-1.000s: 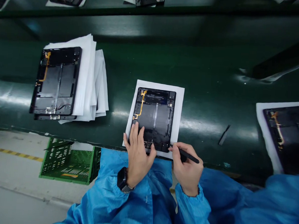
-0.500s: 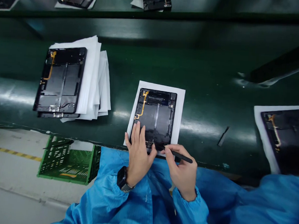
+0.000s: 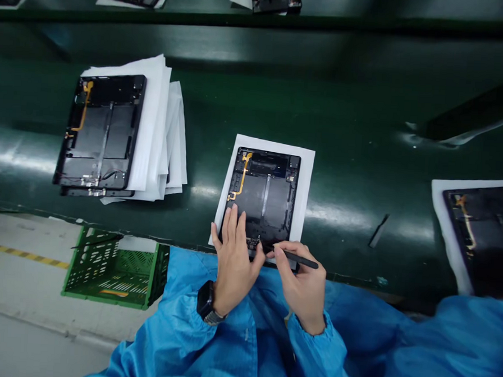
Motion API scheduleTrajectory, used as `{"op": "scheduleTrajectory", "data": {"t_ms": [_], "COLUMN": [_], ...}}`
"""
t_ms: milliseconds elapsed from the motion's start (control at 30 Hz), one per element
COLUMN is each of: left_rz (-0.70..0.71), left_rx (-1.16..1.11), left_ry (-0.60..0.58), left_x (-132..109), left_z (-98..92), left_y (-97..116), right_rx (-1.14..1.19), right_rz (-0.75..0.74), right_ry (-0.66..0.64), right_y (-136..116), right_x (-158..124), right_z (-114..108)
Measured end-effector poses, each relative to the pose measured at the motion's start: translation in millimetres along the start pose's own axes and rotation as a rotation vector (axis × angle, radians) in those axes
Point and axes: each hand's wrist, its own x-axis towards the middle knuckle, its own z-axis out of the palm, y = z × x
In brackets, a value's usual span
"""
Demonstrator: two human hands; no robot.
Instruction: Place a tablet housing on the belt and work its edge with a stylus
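Observation:
A black tablet housing (image 3: 250, 205) with an orange flex cable (image 3: 242, 179) along its left side lies on a white sheet (image 3: 305, 174) in front of me. My left hand (image 3: 236, 261) rests on its lower left part, fingers stretched out and thumb apart. By that thumb, at the near edge, shows a small circuit board (image 3: 252, 243). Black tweezers (image 3: 300, 259) are pinched in my right hand (image 3: 303, 287), their slim end pointing left toward the thumb tip. What the tip touches is too small to make out.
To the left stands a stack of similar housings (image 3: 105, 130) with white sheets. Another housing (image 3: 485, 234) lies at the right beside a co-worker's blue sleeve (image 3: 458, 345). A small dark brush-like tool (image 3: 378, 231) is on the green bench. Below the edge sits a green crate (image 3: 106, 299).
My right hand with the tweezers has shifted slightly left and the tool lies flatter. My left hand keeps its place on the housing. The whole view has drifted a little.

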Motion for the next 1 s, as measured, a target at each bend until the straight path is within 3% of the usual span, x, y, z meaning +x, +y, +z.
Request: {"op": "scheduleTrajectory", "data": {"t_ms": [1000], "left_rz": [0.008], "left_rx": [0.030], "left_ry": [0.003], "left_x": [-0.7], "left_z": [-0.4], "left_y": [-0.2], "right_rx": [0.011], "right_rz": [0.005], "right_ry": [-0.020], "right_y": [1.8], "right_x": [-2.8], "right_z": [-2.2]}}
